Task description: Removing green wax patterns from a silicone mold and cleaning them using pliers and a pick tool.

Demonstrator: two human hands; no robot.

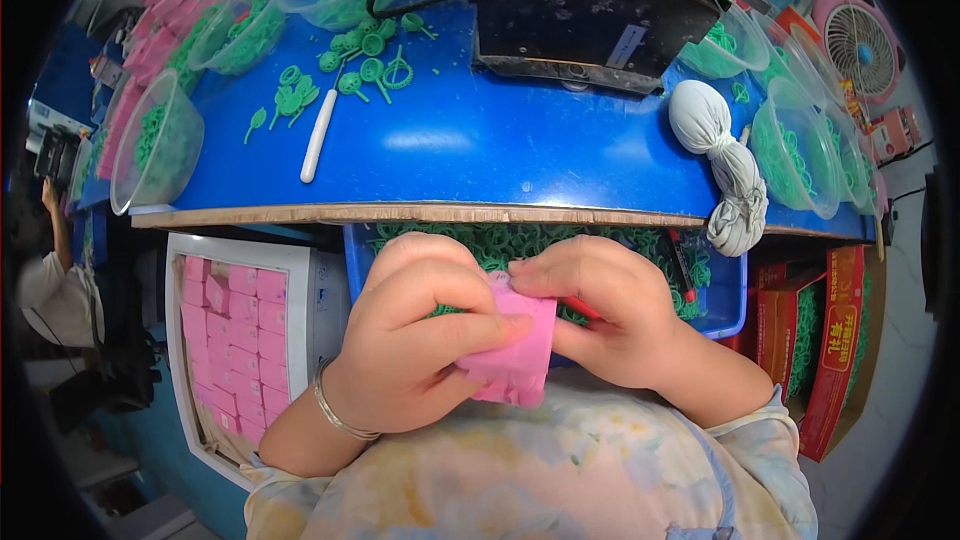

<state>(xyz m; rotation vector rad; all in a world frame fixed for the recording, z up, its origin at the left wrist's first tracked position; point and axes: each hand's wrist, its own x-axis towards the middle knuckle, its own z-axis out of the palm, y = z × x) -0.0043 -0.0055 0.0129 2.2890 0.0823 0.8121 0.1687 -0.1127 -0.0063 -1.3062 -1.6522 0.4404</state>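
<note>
Both my hands hold a pink rubber mould (520,350) in front of my body, above the near edge of a blue tray (738,310). My left hand (415,330), with a bangle on its wrist, has its fingers bent over the mould's left side. My right hand (610,305) pinches the upper right corner between thumb and fingers. A red stick-like thing (580,308) shows beside the right fingers; I cannot tell whether it is held. Many small green ring-shaped pieces (540,240) fill the tray. A black and red tool (683,265) lies over them at the right.
On the blue table (430,160) are a white-handled tool (318,137), green pieces (370,50), a dark machine (590,15) and a knotted grey cloth (720,160). Plastic bowls (158,145) stand at both sides. A box of pink blocks (235,340) is left; red cartons (830,350) stand right.
</note>
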